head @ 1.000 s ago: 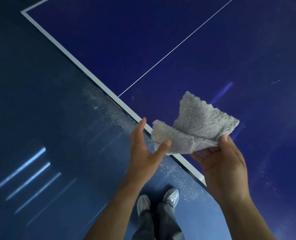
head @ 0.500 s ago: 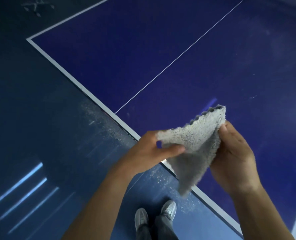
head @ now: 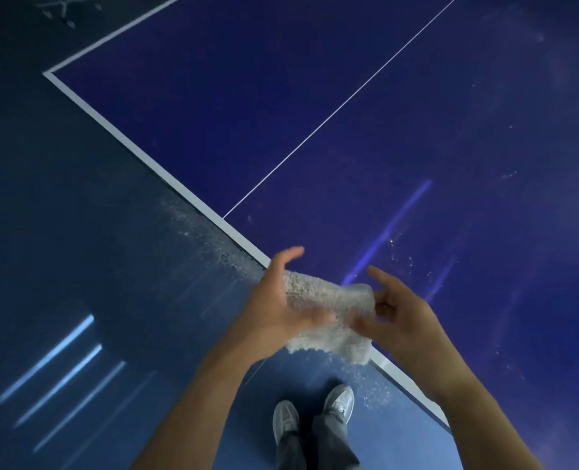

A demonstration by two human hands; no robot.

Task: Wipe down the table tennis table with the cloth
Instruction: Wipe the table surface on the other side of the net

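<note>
A person stood at the end of a dark blue table tennis table, holding a fluffy grey cloth in the air between both hands, above the table's white edge line at about 6 o'clock in the view. The left hand cupped the cloth's left side with its thumb blurred across the front, and the right hand pinched the right edge, index finger raised. Grey sneakers stood on the dusty blue floor at 6 o'clock.
</note>
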